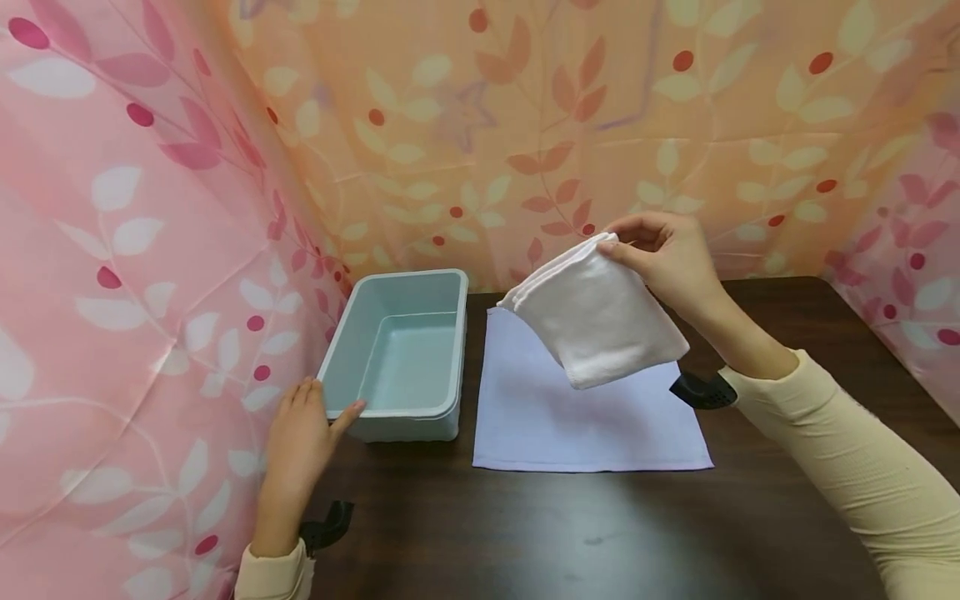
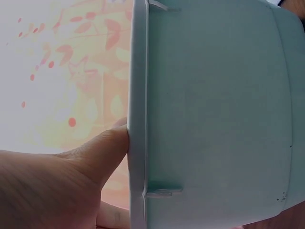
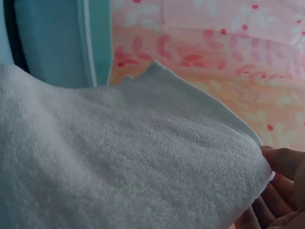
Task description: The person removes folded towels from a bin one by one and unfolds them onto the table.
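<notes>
A folded white terry washcloth [image 1: 596, 312] hangs tilted in the air, its layered edge at the upper left. My right hand [image 1: 667, 258] pinches its top corner between thumb and fingers. In the right wrist view the fuzzy washcloth [image 3: 138, 157] spreads across most of the picture, with the pinching right hand [image 3: 286, 186] at the lower right. Left of it stands a pale blue-green plastic bin [image 1: 408, 358] with nothing inside. My left hand [image 1: 300, 433] rests at its near left corner, thumb along the front rim. The left wrist view shows the left thumb [image 2: 107, 150] against the bin's rim [image 2: 138, 114].
Beneath the raised washcloth, a pale lavender cloth [image 1: 525, 425] lies flat on the dark wooden table [image 1: 525, 533]. Floral curtains [image 1: 547, 125] close off the back and both sides, the left one [image 1: 187, 333] hanging close beside the bin.
</notes>
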Tool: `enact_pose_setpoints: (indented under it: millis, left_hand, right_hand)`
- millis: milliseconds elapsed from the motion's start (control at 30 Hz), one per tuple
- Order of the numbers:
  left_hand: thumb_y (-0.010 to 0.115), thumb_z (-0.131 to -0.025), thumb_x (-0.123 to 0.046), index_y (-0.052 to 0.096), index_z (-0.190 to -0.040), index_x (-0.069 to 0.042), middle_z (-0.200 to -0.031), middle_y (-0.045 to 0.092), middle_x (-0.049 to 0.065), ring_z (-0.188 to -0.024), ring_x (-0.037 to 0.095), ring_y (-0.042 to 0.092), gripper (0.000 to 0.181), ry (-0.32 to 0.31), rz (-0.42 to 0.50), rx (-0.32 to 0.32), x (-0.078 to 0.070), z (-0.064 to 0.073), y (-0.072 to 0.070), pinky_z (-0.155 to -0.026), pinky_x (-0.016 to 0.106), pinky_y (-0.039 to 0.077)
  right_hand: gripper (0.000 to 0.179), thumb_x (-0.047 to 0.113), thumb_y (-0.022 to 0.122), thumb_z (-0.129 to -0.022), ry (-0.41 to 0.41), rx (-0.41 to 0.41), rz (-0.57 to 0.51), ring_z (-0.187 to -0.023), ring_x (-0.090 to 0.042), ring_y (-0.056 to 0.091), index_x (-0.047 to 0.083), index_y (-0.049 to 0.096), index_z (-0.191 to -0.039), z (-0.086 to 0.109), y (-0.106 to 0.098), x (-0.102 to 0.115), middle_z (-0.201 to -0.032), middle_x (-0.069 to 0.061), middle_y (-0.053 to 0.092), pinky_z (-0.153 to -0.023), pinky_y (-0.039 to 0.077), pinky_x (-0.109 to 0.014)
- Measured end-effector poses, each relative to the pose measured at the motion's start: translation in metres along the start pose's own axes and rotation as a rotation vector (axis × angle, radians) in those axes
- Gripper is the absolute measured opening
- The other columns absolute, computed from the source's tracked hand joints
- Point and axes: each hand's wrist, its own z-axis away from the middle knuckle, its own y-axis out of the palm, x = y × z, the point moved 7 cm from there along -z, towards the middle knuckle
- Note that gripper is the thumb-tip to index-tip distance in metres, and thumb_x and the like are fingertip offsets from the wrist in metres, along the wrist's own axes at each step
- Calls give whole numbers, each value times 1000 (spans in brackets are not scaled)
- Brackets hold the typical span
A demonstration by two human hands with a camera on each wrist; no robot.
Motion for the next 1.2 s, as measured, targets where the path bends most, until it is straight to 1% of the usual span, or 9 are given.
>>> enact_pose_setpoints:
  millis: [167,400,567,733,867,933,1033,1100,1200]
  left_hand:
    - [70,-90,-41,44,-135,21,-141,44,41,-131,53,41,81,-18,9,23,3,0,1,-113,63,34]
    - [69,-90,-41,42,-136,21,-142,43,41,-131,54,40,81,-22,21,28,4,1,1,-114,63,31]
    - [68,-91,-41,42,-136,21,-143,42,41,-132,54,39,81,-24,25,39,4,1,1,-114,64,30]
    - [69,-90,-41,42,-136,20,-142,43,41,-131,54,40,81,-23,28,28,4,1,1,-114,64,31]
    - [69,-90,-40,42,-136,21,-142,43,41,-130,54,40,80,-19,28,18,4,1,1,-114,64,31]
    - [69,-90,-40,42,-136,21,-142,43,41,-131,54,40,80,-18,28,16,4,1,1,-114,64,31]
    - [69,-91,-40,42,-136,21,-142,43,41,-131,54,40,80,-19,26,19,4,1,1,-114,64,31]
    - [69,-91,-40,42,-136,21,-142,43,41,-131,54,40,81,-21,26,20,4,1,1,-114,64,30]
    - [69,-91,-40,42,-136,21,-142,42,41,-132,54,39,81,-23,27,25,4,1,2,-114,64,30]
  right_hand:
    - [25,21,81,-83,26,-24,31,-66,1,69,4,74,-100,18,-11,-22,-78,22,73,-56,53,-16]
    - [26,24,79,-85,58,-31,95,-64,2,68,4,73,-101,42,-19,-40,-77,25,71,-55,53,-18]
    - [26,23,78,-86,90,-14,74,-63,0,67,4,72,-102,58,-18,-46,-78,22,71,-53,53,-20]
    - [26,23,76,-88,140,-5,59,-66,0,67,4,70,-103,72,-18,-55,-80,20,71,-55,53,-21]
    - [29,26,75,-89,174,-8,70,-74,4,69,4,69,-106,77,-22,-70,-82,20,71,-61,54,-17]
    - [31,27,75,-89,189,-7,75,-75,5,69,3,69,-108,78,-25,-81,-84,18,72,-63,54,-16]
    - [33,27,75,-89,202,-4,90,-74,6,67,2,69,-109,77,-31,-101,-85,16,73,-62,53,-16]
    - [34,27,75,-89,210,-2,112,-73,6,64,1,68,-110,75,-35,-114,-83,17,73,-60,52,-15]
    - [36,30,74,-89,233,-8,154,-71,6,59,1,68,-110,73,-42,-133,-79,25,69,-58,49,-16]
